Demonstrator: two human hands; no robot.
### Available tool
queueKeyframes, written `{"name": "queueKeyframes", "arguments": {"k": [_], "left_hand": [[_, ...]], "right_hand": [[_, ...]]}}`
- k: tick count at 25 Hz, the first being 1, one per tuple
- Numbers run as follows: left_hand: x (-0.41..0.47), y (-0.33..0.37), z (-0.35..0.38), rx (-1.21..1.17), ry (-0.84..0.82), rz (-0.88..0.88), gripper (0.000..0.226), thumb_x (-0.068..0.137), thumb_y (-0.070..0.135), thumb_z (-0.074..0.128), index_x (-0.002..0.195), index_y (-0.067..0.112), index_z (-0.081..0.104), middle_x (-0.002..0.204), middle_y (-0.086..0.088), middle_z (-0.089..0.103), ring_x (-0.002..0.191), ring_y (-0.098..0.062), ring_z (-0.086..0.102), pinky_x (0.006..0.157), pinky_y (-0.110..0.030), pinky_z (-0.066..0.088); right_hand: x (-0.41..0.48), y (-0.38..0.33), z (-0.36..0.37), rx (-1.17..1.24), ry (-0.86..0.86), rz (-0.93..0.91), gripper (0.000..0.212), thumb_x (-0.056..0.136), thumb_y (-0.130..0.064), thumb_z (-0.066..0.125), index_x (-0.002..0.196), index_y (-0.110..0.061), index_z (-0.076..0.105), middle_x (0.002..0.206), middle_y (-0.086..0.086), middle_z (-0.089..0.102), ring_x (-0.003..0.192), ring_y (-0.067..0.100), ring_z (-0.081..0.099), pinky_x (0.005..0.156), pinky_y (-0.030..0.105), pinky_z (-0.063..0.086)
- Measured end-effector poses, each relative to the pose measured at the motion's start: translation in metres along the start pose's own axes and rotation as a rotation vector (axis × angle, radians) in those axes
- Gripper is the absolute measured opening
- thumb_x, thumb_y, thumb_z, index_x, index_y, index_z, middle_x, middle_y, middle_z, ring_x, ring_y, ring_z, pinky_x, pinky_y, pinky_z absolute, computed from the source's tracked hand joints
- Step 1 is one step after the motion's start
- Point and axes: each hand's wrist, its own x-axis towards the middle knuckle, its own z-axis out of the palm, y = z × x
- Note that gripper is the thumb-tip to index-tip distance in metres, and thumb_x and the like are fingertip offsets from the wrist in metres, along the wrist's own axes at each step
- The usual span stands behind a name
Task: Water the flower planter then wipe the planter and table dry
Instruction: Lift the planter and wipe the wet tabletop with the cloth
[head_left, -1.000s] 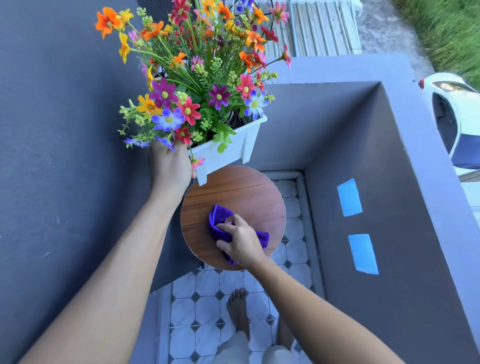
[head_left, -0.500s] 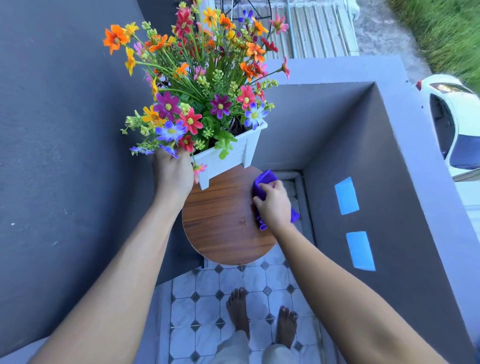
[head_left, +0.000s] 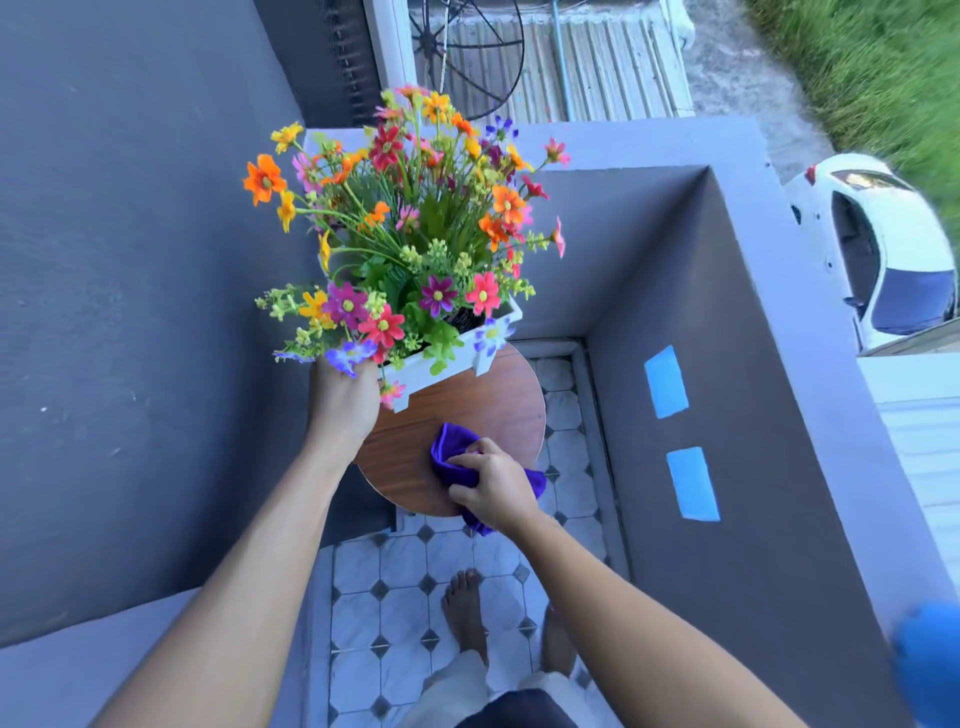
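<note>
A white planter (head_left: 451, 364) full of bright mixed flowers (head_left: 415, 244) is held tilted above the far side of a small round wooden table (head_left: 488, 402). My left hand (head_left: 344, 402) grips the planter's left end from below, partly hidden by blooms. My right hand (head_left: 493, 488) holds a bunched purple cloth (head_left: 453, 462) and presses it on the table's near right part. Part of the cloth hangs over the table's near edge.
Grey walls (head_left: 727, 415) close in on the left, far side and right, two blue tape patches (head_left: 666, 382) on the right one. Below the table lies a white tiled floor (head_left: 384, 587) with my bare feet (head_left: 465, 613). A white car (head_left: 893, 249) is parked outside.
My right hand swept the cloth from the table's near middle to its far right edge, then back to the near right. My left hand kept the planter raised.
</note>
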Motion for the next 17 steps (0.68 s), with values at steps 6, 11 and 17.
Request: {"name": "queueKeyframes", "arguments": {"k": [6, 11, 17], "left_hand": [[-0.037, -0.024, -0.003, 0.032, -0.102, -0.108, 0.008, 0.073, 0.022, 0.037, 0.066, 0.019, 0.037, 0.063, -0.008, 0.034, 0.062, -0.022, 0.038, 0.066, -0.035, 0.035], [-0.058, -0.027, -0.004, 0.079, -0.162, -0.179, 0.035, 0.088, -0.006, 0.035, 0.065, 0.018, 0.022, 0.064, -0.004, 0.023, 0.062, -0.019, 0.02, 0.057, -0.032, 0.014], [-0.074, -0.022, -0.001, 0.096, -0.233, -0.093, 0.04, 0.089, -0.007, 0.033, 0.064, 0.021, 0.021, 0.063, -0.005, 0.023, 0.062, -0.018, 0.019, 0.057, -0.032, 0.012]], "right_hand": [[-0.05, 0.023, -0.034, 0.553, 0.106, 0.249, 0.032, 0.075, -0.014, 0.066, 0.101, -0.028, 0.077, 0.079, -0.006, 0.069, 0.067, 0.01, 0.062, 0.068, 0.026, 0.048], [-0.066, 0.02, -0.064, 0.638, 0.148, 0.231, 0.067, 0.08, -0.009, 0.065, 0.136, -0.044, 0.053, 0.085, 0.005, 0.061, 0.059, 0.015, 0.058, 0.059, 0.027, 0.05], [-0.076, 0.007, -0.078, 0.56, 0.087, 0.217, 0.076, 0.083, -0.011, 0.066, 0.148, -0.04, 0.04, 0.089, 0.003, 0.065, 0.064, 0.016, 0.061, 0.059, 0.024, 0.052]]}}
